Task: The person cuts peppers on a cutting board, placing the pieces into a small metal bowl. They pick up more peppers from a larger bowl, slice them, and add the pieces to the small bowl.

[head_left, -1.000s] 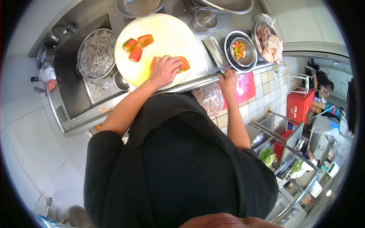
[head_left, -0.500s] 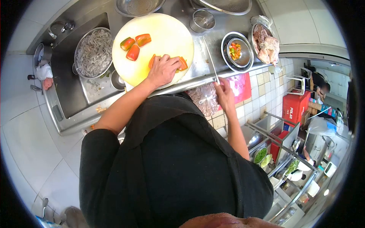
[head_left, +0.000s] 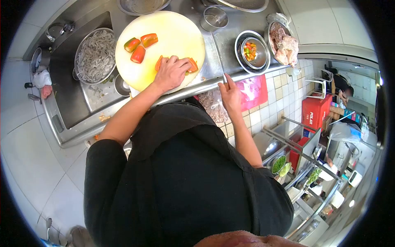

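Note:
My left hand (head_left: 170, 74) presses down on orange-red pepper pieces (head_left: 192, 66) near the lower right part of the round pale cutting board (head_left: 164, 31). My right hand (head_left: 231, 94) grips the handle of a knife (head_left: 218, 53), whose long thin blade points away from me, just right of the board. Several pepper pieces (head_left: 138, 54), red with some green, lie farther back on the board, apart from my hands. Right of the knife, diced peppers (head_left: 249, 51) sit in a small metal bowl (head_left: 261, 60) nested in a larger one.
A sink (head_left: 68, 96) at left holds a colander of greyish strips (head_left: 98, 55). Raw meat (head_left: 286, 49) fills a bowl at right. A metal cup (head_left: 214, 19) stands behind the knife. Below the counter edge are a pink bag (head_left: 252, 92) and a metal rack (head_left: 302, 154). A person (head_left: 342, 88) is far right.
My right hand and the knife have moved left, closer to the board. My left hand stays on the pepper pieces. The whole view has shifted slightly.

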{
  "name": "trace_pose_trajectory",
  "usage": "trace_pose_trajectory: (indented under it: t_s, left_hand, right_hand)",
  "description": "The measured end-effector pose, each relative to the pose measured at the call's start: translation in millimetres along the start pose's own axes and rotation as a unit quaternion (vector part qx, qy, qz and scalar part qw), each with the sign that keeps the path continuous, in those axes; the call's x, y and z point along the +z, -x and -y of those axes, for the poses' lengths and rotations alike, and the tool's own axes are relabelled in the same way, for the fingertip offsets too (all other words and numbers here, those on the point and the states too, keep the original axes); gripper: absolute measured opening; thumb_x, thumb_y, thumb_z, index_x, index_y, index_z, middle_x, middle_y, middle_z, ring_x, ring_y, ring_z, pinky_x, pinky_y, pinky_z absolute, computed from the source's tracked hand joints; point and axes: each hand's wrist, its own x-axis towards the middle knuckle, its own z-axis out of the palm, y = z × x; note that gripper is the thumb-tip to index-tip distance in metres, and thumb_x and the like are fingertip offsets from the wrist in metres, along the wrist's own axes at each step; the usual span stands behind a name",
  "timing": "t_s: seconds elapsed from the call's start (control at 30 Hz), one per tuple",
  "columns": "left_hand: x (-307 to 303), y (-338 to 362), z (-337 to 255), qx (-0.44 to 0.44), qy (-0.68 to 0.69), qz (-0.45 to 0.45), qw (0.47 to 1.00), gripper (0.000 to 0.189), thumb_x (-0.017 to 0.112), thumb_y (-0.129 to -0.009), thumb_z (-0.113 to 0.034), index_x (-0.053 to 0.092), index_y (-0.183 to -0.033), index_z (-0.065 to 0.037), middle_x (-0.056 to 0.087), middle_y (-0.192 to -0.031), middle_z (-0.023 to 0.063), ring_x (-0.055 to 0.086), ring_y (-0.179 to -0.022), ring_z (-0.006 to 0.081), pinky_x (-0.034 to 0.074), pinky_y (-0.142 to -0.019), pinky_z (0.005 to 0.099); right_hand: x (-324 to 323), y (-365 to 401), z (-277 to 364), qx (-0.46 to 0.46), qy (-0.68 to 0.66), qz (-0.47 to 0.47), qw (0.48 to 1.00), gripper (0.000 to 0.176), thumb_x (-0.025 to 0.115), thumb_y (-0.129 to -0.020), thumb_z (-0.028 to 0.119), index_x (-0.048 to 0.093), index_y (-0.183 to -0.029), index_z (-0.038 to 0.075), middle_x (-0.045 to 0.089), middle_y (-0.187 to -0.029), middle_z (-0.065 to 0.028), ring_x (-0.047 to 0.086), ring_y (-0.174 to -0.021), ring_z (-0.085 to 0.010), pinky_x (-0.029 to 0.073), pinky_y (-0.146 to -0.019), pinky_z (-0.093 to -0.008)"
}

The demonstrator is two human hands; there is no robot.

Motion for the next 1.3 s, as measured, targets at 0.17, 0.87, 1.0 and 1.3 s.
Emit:
trace_pose_trajectory:
  t_s: [0.17,0.87,1.0,1.3]
  left_hand:
    - [0,2,1,0.009,-0.001,-0.013,1.000,0.033,0.066,-0.086,-0.013,0.072,-0.117,-0.019,0.066,-0.126,-0.0039,0.056,-0.105,0.0228,0.041,-0.087,0.0468]
    - [-3,-11,-2,0.008,-0.036,0.079,0.996,0.035,0.063,-0.085,-0.015,0.071,-0.118,-0.023,0.064,-0.125,-0.0059,0.055,-0.104,0.0235,0.041,-0.085,0.0504]
    - [-7,-15,-4,0.000,-0.034,0.113,0.993,0.034,0.064,-0.085,-0.017,0.071,-0.118,-0.023,0.064,-0.124,-0.0055,0.054,-0.104,0.0241,0.041,-0.086,0.0519]
    - [2,-10,0,0.016,-0.034,0.057,0.998,0.037,0.066,-0.082,-0.015,0.071,-0.118,-0.021,0.065,-0.120,-0.0060,0.055,-0.102,0.0240,0.042,-0.083,0.0480]
  right_hand:
    - [7,22,14,-0.023,-0.076,0.049,0.996,0.056,0.071,-0.089,0.014,0.059,-0.143,0.004,0.074,-0.111,-0.0224,0.073,-0.101,-0.0300,0.055,-0.090,-0.0390]
    - [-20,43,37,0.128,-0.048,0.178,0.975,0.051,0.045,-0.110,0.044,0.066,-0.131,0.003,0.070,-0.107,-0.0333,0.068,-0.107,-0.0475,0.051,-0.093,-0.0487]
    - [-13,46,41,0.075,-0.043,0.156,0.984,0.052,0.044,-0.109,0.043,0.067,-0.129,0.002,0.069,-0.109,-0.0339,0.066,-0.111,-0.0486,0.051,-0.094,-0.0502]
    - [-2,36,27,0.003,-0.043,0.123,0.992,0.051,0.046,-0.110,0.043,0.068,-0.124,-0.001,0.058,-0.064,-0.0106,0.059,-0.057,-0.0205,0.048,-0.060,-0.0375]
